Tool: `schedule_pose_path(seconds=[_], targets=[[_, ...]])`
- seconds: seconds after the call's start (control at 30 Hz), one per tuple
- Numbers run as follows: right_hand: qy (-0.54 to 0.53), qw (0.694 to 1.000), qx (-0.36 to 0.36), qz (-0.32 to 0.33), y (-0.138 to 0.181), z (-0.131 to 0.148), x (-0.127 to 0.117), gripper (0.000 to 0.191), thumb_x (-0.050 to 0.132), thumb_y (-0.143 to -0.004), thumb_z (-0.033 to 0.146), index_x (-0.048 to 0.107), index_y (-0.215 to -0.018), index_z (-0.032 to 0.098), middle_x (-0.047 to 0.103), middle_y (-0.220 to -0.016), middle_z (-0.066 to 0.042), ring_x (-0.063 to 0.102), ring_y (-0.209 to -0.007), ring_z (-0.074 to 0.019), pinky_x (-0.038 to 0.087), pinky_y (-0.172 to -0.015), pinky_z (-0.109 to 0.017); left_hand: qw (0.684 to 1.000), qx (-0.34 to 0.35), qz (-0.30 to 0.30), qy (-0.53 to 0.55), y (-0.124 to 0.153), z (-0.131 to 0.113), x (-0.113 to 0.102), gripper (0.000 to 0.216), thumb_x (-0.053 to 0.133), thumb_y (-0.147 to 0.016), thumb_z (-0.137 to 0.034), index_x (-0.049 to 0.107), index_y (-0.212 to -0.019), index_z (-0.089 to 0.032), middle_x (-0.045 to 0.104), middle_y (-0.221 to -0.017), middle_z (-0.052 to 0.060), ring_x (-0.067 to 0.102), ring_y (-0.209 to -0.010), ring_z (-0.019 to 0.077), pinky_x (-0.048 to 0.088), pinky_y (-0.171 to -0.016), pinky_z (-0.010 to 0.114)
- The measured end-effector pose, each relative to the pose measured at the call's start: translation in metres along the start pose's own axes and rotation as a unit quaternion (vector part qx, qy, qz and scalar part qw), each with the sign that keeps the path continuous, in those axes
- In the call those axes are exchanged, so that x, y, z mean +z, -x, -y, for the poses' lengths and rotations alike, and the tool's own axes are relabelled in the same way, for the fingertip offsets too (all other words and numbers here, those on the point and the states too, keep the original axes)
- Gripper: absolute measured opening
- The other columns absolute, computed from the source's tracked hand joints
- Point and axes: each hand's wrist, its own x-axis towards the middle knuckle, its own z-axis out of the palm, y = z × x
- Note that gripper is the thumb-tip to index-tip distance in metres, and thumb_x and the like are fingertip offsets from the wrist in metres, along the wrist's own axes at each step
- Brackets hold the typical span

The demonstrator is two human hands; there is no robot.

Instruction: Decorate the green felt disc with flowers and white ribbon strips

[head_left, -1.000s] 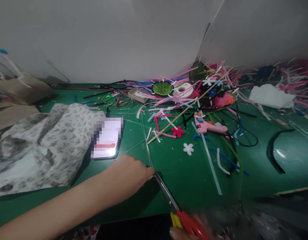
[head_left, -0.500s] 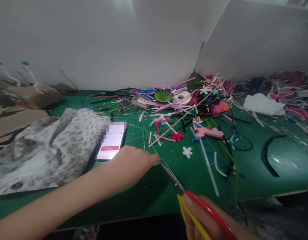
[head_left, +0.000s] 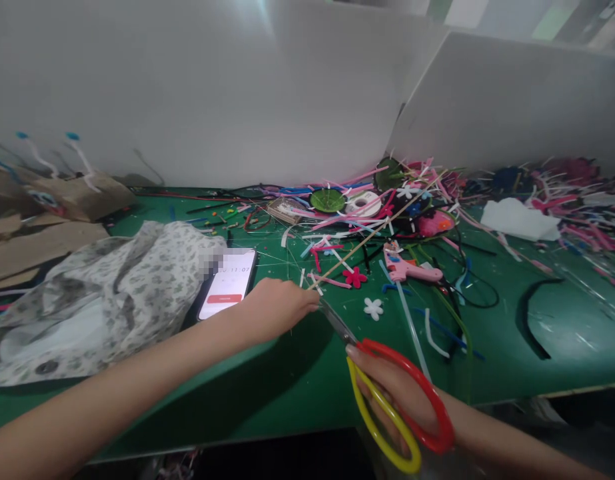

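Observation:
My right hand [head_left: 387, 387] is closed around a pair of scissors [head_left: 402, 363] with one red and one yellow handle. Their blades point up and left, the tips reaching the fingers of my left hand [head_left: 282, 305]. That left hand is held closed above the table with its back to me. Whatever its fingers pinch is hidden. Just past its knuckles is the near end of a thin wooden stick [head_left: 360, 247]. A white felt flower [head_left: 373, 309] and a red flower [head_left: 355, 277] lie to the right of the hand.
A lit phone [head_left: 227, 283] lies beside a patterned cloth [head_left: 132, 287] on the left of the green table [head_left: 197, 400]. A pink glue gun [head_left: 410, 267] sits at right, near a heap of pipe cleaners [head_left: 327, 230]. Paper bags [head_left: 82, 197] stand at far left.
The scissors and my right hand have come up and forward, so both handle loops now show and stand wider apart. My left hand stays closed at the blade tips. The view has shifted slightly.

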Motion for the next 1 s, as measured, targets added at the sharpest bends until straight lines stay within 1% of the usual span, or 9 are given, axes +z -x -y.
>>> schedule_pose_path(seconds=[0.1, 0.2, 0.3, 0.4, 0.5, 0.6, 0.8, 0.9, 1.0], targets=[[-0.008, 1.0, 0.005, 0.008, -0.01, 0.003, -0.003, 0.05, 0.05, -0.082, 0.06, 0.048, -0.057, 0.017, 0.043, -0.037, 0.007, 0.04, -0.029, -0.0051, 0.033, -0.034, -0.014, 1.0, 0.007, 0.003, -0.022, -0.007, -0.002, 0.004, 0.024, 0.04, -0.095, -0.033, 0.062, -0.092, -0.023, 0.071, -0.069, 0.004, 0.068, -0.062, 0.0225, 0.04, -0.05, 0.025], [0.004, 0.998, 0.052, 0.032, -0.017, 0.004, -0.005, 0.055, 0.04, -0.087, 0.058, 0.045, -0.05, 0.018, 0.037, -0.029, 0.006, 0.035, -0.023, -0.0061, 0.028, -0.027, -0.014, 0.999, 0.022, 0.016, -0.047, -0.01, -0.01, 0.002, 0.013, 0.052, -0.088, -0.017, 0.064, -0.091, -0.02, 0.071, -0.071, 0.007, 0.069, -0.064, 0.0243, 0.043, -0.051, 0.027], [-0.001, 0.997, 0.054, 0.046, -0.02, 0.004, -0.007, 0.055, 0.035, -0.088, 0.059, 0.044, -0.052, 0.019, 0.037, -0.027, 0.006, 0.031, -0.02, -0.0067, 0.027, -0.024, -0.015, 0.996, 0.031, 0.022, -0.077, -0.013, -0.017, -0.006, 0.025, 0.056, -0.077, 0.001, 0.064, -0.095, -0.015, 0.071, -0.076, 0.01, 0.069, -0.067, 0.0266, 0.042, -0.05, 0.028], [-0.005, 0.998, 0.043, 0.048, -0.02, 0.006, -0.01, 0.054, 0.036, -0.088, 0.061, 0.045, -0.055, 0.019, 0.039, -0.027, 0.006, 0.032, -0.019, -0.0069, 0.028, -0.022, -0.014, 0.995, 0.017, 0.006, -0.103, -0.017, -0.014, -0.014, 0.033, 0.054, -0.074, 0.004, 0.064, -0.099, -0.014, 0.071, -0.077, 0.011, 0.068, -0.067, 0.027, 0.04, -0.049, 0.028], [0.001, 0.992, 0.085, 0.09, -0.021, 0.008, -0.013, 0.062, 0.024, -0.09, 0.065, 0.047, -0.057, 0.018, 0.042, -0.026, 0.003, 0.04, -0.019, -0.0095, 0.035, -0.025, -0.015, 0.994, 0.005, -0.016, -0.109, -0.021, -0.001, -0.015, 0.024, 0.052, -0.08, -0.004, 0.063, -0.096, -0.018, 0.069, -0.068, 0.008, 0.067, -0.062, 0.0266, 0.038, -0.048, 0.027], [-0.01, 0.98, 0.134, 0.144, -0.023, 0.008, -0.017, 0.072, 0.006, -0.089, 0.067, 0.046, -0.055, 0.018, 0.046, -0.026, -0.001, 0.044, -0.019, -0.0113, 0.039, -0.026, -0.017, 0.995, -0.01, -0.036, -0.093, -0.021, 0.01, -0.011, 0.016, 0.046, -0.09, -0.021, 0.062, -0.09, -0.02, 0.067, -0.064, 0.006, 0.066, -0.058, 0.0262, 0.036, -0.047, 0.027], [-0.062, 0.967, 0.112, 0.219, -0.017, 0.02, -0.029, 0.079, 0.004, -0.084, 0.074, 0.051, -0.055, 0.017, 0.051, -0.031, -0.002, 0.044, -0.02, -0.0092, 0.042, -0.027, -0.018, 0.999, -0.045, -0.008, 0.006, -0.01, 0.023, -0.007, 0.028, 0.037, -0.094, -0.035, 0.061, -0.088, -0.023, 0.069, -0.073, 0.004, 0.064, -0.064, 0.023, 0.03, -0.05, 0.026], [-0.04, 0.977, 0.087, 0.188, -0.006, 0.029, -0.035, 0.075, 0.016, -0.084, 0.074, 0.049, -0.049, 0.017, 0.05, -0.031, -0.002, 0.044, -0.021, -0.0088, 0.041, -0.026, -0.017, 0.99, -0.052, 0.001, 0.133, -0.001, 0.028, -0.01, 0.029, 0.038, -0.093, -0.041, 0.062, -0.089, -0.025, 0.064, -0.069, 0.0, 0.058, -0.062, 0.0177, 0.028, -0.051, 0.024], [0.07, 0.984, 0.029, 0.16, 0.009, 0.034, -0.04, 0.066, 0.044, -0.079, 0.067, 0.05, -0.039, 0.015, 0.046, -0.03, -0.001, 0.042, -0.023, -0.0052, 0.034, -0.027, -0.012, 0.953, -0.04, 0.023, 0.299, 0.006, 0.026, -0.01, 0.035, 0.039, -0.091, -0.049, 0.062, -0.085, -0.023, 0.054, -0.062, -0.003, 0.049, -0.056, 0.0125, 0.029, -0.051, 0.023]])
